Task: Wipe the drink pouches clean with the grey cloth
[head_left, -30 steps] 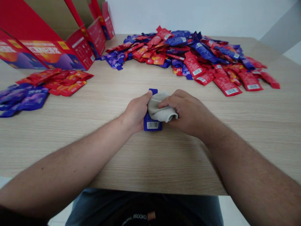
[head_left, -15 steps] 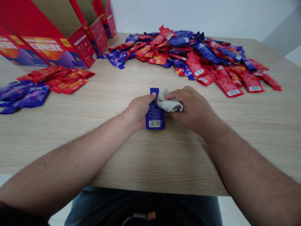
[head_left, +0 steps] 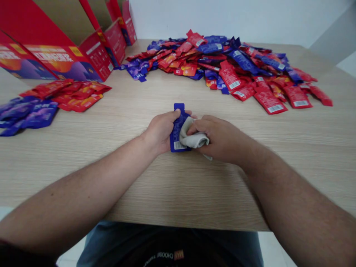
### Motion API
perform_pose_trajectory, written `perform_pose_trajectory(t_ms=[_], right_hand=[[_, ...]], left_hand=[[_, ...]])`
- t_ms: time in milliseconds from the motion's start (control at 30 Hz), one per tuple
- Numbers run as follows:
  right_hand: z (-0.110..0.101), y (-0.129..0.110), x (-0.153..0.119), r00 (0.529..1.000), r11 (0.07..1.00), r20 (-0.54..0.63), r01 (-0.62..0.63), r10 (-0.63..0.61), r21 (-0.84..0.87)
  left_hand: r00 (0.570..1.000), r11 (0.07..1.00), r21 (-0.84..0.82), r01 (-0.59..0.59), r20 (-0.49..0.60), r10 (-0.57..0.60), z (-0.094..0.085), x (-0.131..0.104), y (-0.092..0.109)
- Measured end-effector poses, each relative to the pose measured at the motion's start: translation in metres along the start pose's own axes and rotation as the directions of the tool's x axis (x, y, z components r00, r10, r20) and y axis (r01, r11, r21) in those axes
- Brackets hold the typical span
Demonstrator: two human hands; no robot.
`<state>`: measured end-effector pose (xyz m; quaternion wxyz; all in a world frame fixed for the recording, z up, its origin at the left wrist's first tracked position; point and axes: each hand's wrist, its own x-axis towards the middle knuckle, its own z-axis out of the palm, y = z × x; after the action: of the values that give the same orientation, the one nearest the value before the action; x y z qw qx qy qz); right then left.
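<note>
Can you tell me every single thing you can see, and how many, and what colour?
Held sachet: one, blue, in the left hand
Cloth: one, pale grey, in the right hand, against that sachet
Heaped sachets: too many to count, red and blue, far side of table
Red sachets: several overlapping, red-orange, on the left
Purple-blue sachets: several overlapping, far left
Cartons: at least three, red with purple and orange, back left
Table: one, light wood, underneath
Wall: white, behind
Floor: whitish, below
Trousers: blue, bottom
Top: black, lettered, bottom
Left hand: one, centre
Right hand: one, right of centre
Forearms: two, bare, either side
</note>
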<state>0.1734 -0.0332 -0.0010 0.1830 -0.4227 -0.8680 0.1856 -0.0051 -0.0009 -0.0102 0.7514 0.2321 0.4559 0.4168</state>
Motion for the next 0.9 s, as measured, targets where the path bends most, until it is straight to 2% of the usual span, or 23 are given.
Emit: perform_pose_trajectory(t_ms=[67,200,233,333,400,567,733,900], right_hand=[[-0.002,-0.001,0.000,0.996,0.998,0.072,0.042,-0.045,0.043],[-0.003,-0.001,0.000,0.996,0.999,-0.078,-0.035,0.033,-0.017],[-0.002,-0.002,0.000,0.997,0.999,-0.069,-0.031,0.030,-0.009],[0.000,-0.004,-0.001,0.995,0.993,0.079,0.049,-0.058,0.106],[0.001,-0.005,-0.002,0.987,0.985,0.130,0.077,-0.098,0.155],[0.005,-0.007,-0.002,0.997,0.999,-0.067,-0.034,0.035,0.019],[0.014,-0.015,-0.003,0.999,0.997,-0.006,0.040,-0.039,0.069],[0.018,-0.018,-0.002,0.990,0.999,-0.138,-0.014,0.019,0.035]], left_hand=[[1.000,1.000,0.002,0.007,0.017,-0.007,0.000,-0.001,0.000],[0.999,1.000,0.009,-0.030,-0.018,0.030,0.001,-0.002,0.000],[0.999,0.999,0.015,-0.029,-0.027,0.029,0.002,-0.002,0.000],[1.000,1.000,0.027,-0.016,-0.026,0.017,0.002,-0.003,0.000],[1.000,0.999,0.026,-0.025,-0.018,0.026,0.002,-0.004,0.000],[0.999,0.999,0.001,-0.040,-0.017,0.041,0.000,-0.003,-0.001],[0.999,0.999,0.019,-0.032,-0.032,0.032,0.002,-0.003,0.000],[0.999,0.999,-0.012,-0.036,-0.002,0.036,0.003,-0.005,0.000]])
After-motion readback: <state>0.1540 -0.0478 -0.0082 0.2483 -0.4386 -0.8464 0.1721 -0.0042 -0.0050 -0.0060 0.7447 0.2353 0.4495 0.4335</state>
